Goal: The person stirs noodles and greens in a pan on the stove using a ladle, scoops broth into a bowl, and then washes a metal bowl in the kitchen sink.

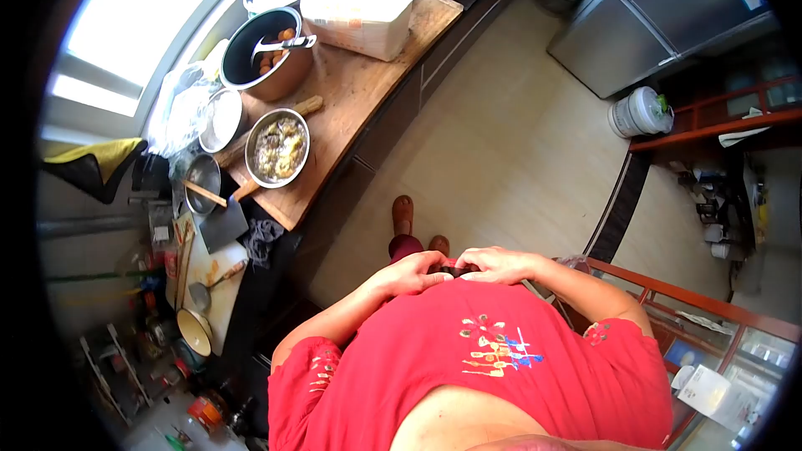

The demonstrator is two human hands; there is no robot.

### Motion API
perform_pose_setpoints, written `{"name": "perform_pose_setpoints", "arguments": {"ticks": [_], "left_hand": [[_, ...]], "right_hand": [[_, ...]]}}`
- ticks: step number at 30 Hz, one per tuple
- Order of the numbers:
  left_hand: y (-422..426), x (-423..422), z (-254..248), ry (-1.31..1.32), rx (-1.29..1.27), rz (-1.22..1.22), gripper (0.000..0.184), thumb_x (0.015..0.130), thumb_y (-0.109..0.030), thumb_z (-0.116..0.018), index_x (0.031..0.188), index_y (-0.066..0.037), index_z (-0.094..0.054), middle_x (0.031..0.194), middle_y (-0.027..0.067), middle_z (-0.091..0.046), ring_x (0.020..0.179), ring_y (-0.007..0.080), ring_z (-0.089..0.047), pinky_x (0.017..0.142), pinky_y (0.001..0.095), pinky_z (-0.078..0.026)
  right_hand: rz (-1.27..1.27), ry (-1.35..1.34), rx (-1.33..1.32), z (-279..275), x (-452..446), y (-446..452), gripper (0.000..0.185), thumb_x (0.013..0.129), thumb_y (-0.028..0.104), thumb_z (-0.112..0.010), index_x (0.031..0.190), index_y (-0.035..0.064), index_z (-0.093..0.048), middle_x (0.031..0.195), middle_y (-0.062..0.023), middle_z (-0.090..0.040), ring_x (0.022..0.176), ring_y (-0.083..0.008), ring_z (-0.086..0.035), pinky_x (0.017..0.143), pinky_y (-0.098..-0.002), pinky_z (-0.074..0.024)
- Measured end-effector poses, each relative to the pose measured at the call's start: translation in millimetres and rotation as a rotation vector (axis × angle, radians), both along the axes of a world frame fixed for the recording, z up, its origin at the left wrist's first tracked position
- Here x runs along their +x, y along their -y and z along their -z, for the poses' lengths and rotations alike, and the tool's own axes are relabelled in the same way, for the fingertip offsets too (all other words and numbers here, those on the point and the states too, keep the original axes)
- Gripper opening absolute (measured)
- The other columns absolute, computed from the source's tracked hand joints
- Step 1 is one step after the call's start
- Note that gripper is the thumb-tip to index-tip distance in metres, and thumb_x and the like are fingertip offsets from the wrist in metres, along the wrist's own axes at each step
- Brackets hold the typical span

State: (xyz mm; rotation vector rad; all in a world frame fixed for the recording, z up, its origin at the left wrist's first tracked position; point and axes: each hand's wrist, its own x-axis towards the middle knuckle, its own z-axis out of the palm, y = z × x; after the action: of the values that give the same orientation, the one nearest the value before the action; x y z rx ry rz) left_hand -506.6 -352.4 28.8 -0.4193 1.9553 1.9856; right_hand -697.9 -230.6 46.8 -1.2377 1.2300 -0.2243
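My left hand (415, 274) and my right hand (499, 266) meet in front of my waist, at the lower edge of the red shirt (434, 334). Fingers on both are curled inward and closed. Between them shows a small dark thing (455, 271) with a bit of red above it; its kind is hard to make out. Parts of the fingers hide it. Beyond the hands, my feet in brown shoes (403, 213) stand on the pale floor.
A wooden counter (355, 108) at the left carries a bowl of food (278, 149), a dark pot (276, 75) with a ladle, and a white container (368, 25). Near it lies a cleaver (223, 225). A fridge (635, 25) and white bucket (642, 113) stand right.
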Motion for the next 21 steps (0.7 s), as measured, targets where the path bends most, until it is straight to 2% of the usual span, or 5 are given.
{"name": "perform_pose_setpoints", "arguments": {"ticks": [2, 8, 11, 16, 21], "left_hand": [[23.0, -6.5, 0.2, -0.01, -0.01, 0.005, 0.042, 0.084, -0.033, -0.056, 0.104, 0.003, -0.052, 0.088, 0.0181, -0.06, 0.082, 0.0225, -0.057, 0.072, 0.0327, -0.044], [86.3, -32.7, 19.4, -0.025, 0.032, 0.071, 0.042, 0.087, -0.035, -0.052, 0.102, 0.004, -0.052, 0.087, 0.0192, -0.06, 0.08, 0.0248, -0.058, 0.071, 0.0339, -0.045], [111.3, -51.9, 27.4, 0.143, 0.056, 0.186, 0.041, 0.089, -0.036, -0.048, 0.102, 0.002, -0.052, 0.088, 0.0126, -0.059, 0.084, 0.0161, -0.054, 0.073, 0.029, -0.042], [139.0, -84.5, 40.8, 0.28, 0.252, 0.326, 0.046, 0.087, -0.04, -0.051, 0.103, 0.003, -0.053, 0.088, 0.0096, -0.058, 0.083, 0.0134, -0.052, 0.073, 0.0272, -0.041], [151.9, -117.6, 33.7, 0.201, 0.172, 0.449, 0.045, 0.086, -0.041, -0.054, 0.102, 0.001, -0.054, 0.084, 0.008, -0.058, 0.08, 0.0127, -0.051, 0.071, 0.0266, -0.042]], "right_hand": [[0.042, -0.056, 0.018, -10.4, -2.1, 21.0, 0.047, 0.085, 0.038, -0.052, 0.113, 0.0009, -0.048, 0.1, -0.0118, -0.056, 0.086, -0.0202, -0.054, 0.075, -0.0325, -0.0441], [0.22, 0.044, 0.086, 10.0, -13.3, 66.1, 0.043, 0.089, 0.036, -0.048, 0.112, 0.0002, -0.049, 0.104, -0.0118, -0.055, 0.095, -0.0184, -0.052, 0.083, -0.0305, -0.0417], [0.373, 0.174, 0.213, 18.0, -16.5, 78.8, 0.042, 0.089, 0.036, -0.047, 0.112, 0.0007, -0.05, 0.105, -0.0102, -0.056, 0.097, -0.0165, -0.051, 0.085, -0.0297, -0.0408], [0.507, 0.201, 0.108, 28.7, -20.8, 87.7, 0.035, 0.089, 0.029, -0.048, 0.108, 0.0002, -0.051, 0.103, -0.0081, -0.057, 0.096, -0.0151, -0.052, 0.084, -0.0296, -0.0412], [0.619, 0.218, 0.024, 38.9, -37.5, 84.9, 0.031, 0.085, 0.023, -0.052, 0.105, -0.0002, -0.053, 0.098, -0.0066, -0.058, 0.092, -0.0147, -0.052, 0.082, -0.0294, -0.0424]]}}
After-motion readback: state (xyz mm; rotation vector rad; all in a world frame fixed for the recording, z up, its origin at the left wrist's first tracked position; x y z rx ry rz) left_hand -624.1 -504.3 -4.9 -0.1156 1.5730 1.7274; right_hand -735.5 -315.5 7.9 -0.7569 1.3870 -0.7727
